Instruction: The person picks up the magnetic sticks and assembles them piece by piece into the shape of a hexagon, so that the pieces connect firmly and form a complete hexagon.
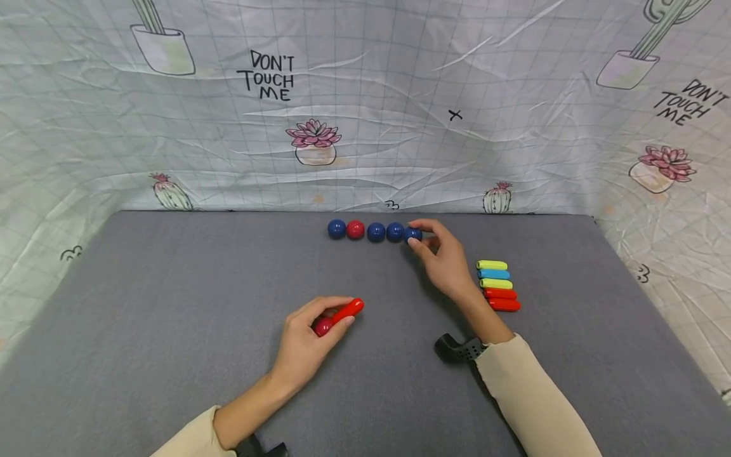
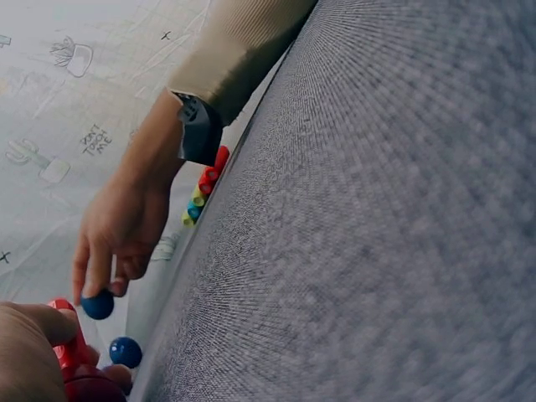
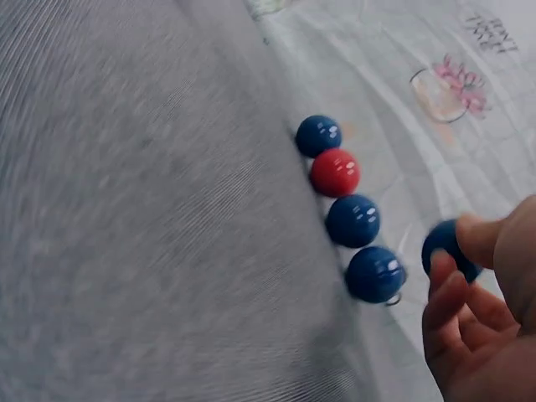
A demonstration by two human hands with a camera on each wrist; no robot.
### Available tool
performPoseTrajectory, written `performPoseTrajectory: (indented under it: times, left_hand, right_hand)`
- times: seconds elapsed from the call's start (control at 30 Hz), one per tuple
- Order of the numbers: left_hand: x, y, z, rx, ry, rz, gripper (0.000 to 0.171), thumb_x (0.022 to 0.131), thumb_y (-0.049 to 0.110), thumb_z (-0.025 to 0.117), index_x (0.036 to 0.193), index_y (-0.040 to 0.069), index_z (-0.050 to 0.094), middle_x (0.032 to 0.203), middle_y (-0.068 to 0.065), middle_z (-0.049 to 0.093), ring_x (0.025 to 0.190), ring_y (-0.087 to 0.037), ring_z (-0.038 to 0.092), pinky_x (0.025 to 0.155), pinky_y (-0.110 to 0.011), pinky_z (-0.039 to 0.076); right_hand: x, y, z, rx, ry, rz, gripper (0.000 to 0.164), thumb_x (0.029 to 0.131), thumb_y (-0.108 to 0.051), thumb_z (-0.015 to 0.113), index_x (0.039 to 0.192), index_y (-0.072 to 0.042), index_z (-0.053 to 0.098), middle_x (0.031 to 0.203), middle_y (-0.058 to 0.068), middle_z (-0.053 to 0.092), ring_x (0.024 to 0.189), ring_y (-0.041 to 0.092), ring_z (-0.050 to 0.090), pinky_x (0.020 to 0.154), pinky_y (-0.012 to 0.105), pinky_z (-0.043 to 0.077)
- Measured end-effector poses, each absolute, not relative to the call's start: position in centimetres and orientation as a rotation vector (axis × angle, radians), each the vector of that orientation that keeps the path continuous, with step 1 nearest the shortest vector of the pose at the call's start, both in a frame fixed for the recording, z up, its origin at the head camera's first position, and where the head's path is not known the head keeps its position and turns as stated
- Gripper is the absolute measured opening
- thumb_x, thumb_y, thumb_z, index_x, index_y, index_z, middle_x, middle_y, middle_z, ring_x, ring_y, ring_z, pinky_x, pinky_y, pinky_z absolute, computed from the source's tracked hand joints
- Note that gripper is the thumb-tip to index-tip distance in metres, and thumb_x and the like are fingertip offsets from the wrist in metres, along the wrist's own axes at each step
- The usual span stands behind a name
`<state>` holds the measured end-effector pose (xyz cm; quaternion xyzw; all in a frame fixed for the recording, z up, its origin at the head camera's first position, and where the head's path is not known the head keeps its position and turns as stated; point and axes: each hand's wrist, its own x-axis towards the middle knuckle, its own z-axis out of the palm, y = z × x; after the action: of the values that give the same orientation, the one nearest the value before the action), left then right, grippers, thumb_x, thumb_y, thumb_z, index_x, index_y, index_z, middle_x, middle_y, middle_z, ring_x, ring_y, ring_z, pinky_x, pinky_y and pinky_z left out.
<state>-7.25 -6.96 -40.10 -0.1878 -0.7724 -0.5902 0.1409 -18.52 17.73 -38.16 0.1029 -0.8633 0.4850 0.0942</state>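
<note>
My right hand [image 1: 445, 260] pinches a blue ball [image 1: 412, 235] between thumb and fingers at the right end of a row of balls. In the right wrist view this blue ball [image 3: 444, 245] sits apart from the row, beside the nearest blue ball [image 3: 375, 275]. Closer to me, over the middle of the table, my left hand [image 1: 302, 343] holds a red ball [image 1: 323, 326] together with a stubby red marker-like stick [image 1: 349, 310]. The stick points up and to the right from the fingers, and part of the red ball is hidden by them.
The row's other balls are blue [image 1: 337, 229], red [image 1: 355, 230], blue [image 1: 375, 232] and blue [image 1: 395, 231], near the table's back edge. Right of my right wrist lie several stubby sticks, yellow [image 1: 492, 264], blue [image 1: 494, 274] and red [image 1: 504, 305]. A patterned cloth [image 1: 400, 146] hangs behind.
</note>
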Motion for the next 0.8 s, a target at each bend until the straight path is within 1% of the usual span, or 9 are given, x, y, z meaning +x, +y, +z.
performPoseTrajectory:
  times: [0.13, 0.27, 0.37, 0.57, 0.7, 0.8]
  left_hand:
    - [-7.7, -7.3, -41.3, -0.526, -2.22, -1.705, 0.028, 0.082, 0.005, 0.076, 0.108, 0.014, 0.07, 0.097, 0.002, 0.068, 0.078, -0.014, 0.061, 0.064, -0.024, 0.05]
    - [-7.7, -7.3, -41.3, -0.514, -2.207, -1.692, 0.028, 0.081, 0.005, 0.076, 0.107, 0.013, 0.07, 0.093, 0.002, 0.067, 0.075, -0.014, 0.06, 0.058, -0.023, 0.047]
    - [-7.8, -7.4, -41.4, -0.507, -2.205, -1.679, 0.027, 0.082, 0.007, 0.076, 0.107, 0.013, 0.07, 0.091, 0.001, 0.067, 0.074, -0.014, 0.058, 0.055, -0.023, 0.046]
    - [-7.8, -7.4, -41.4, -0.482, -2.223, -1.659, 0.027, 0.082, 0.006, 0.077, 0.107, 0.014, 0.07, 0.093, 0.002, 0.067, 0.076, -0.014, 0.059, 0.06, -0.023, 0.048]
    - [-7.8, -7.4, -41.4, -0.47, -2.23, -1.648, 0.028, 0.081, 0.006, 0.077, 0.107, 0.014, 0.07, 0.093, 0.002, 0.066, 0.077, -0.014, 0.059, 0.062, -0.024, 0.048]
    - [-7.8, -7.4, -41.4, -0.465, -2.234, -1.644, 0.028, 0.082, 0.008, 0.077, 0.108, 0.015, 0.07, 0.093, 0.003, 0.066, 0.078, -0.014, 0.059, 0.063, -0.025, 0.049]
  right_hand:
    - [-18.0, 17.2, -37.2, 0.416, -2.555, 1.547, 0.033, 0.093, -0.018, 0.064, 0.124, -0.012, 0.058, 0.11, 0.005, 0.06, 0.081, 0.019, 0.06, 0.06, 0.028, 0.046]
    - [-16.9, 16.2, -35.7, 0.501, -2.572, 1.616, 0.032, 0.092, -0.01, 0.065, 0.123, -0.007, 0.057, 0.101, 0.01, 0.06, 0.083, 0.024, 0.06, 0.063, 0.028, 0.047]
    - [-16.0, 15.6, -34.5, 0.556, -2.575, 1.666, 0.031, 0.091, -0.006, 0.065, 0.122, -0.003, 0.058, 0.097, 0.013, 0.06, 0.084, 0.028, 0.059, 0.066, 0.028, 0.048]
    - [-15.3, 15.3, -33.9, 0.646, -2.586, 1.715, 0.031, 0.09, -0.006, 0.067, 0.119, -0.002, 0.06, 0.113, 0.01, 0.059, 0.089, 0.029, 0.057, 0.074, 0.03, 0.05]
    - [-15.3, 15.4, -34.0, 0.709, -2.602, 1.754, 0.03, 0.089, -0.007, 0.068, 0.118, -0.002, 0.061, 0.112, 0.01, 0.059, 0.09, 0.029, 0.056, 0.076, 0.034, 0.05]
    - [-15.3, 15.3, -34.1, 0.774, -2.597, 1.792, 0.029, 0.089, -0.004, 0.068, 0.117, -0.001, 0.061, 0.111, 0.01, 0.06, 0.09, 0.029, 0.056, 0.077, 0.034, 0.05]
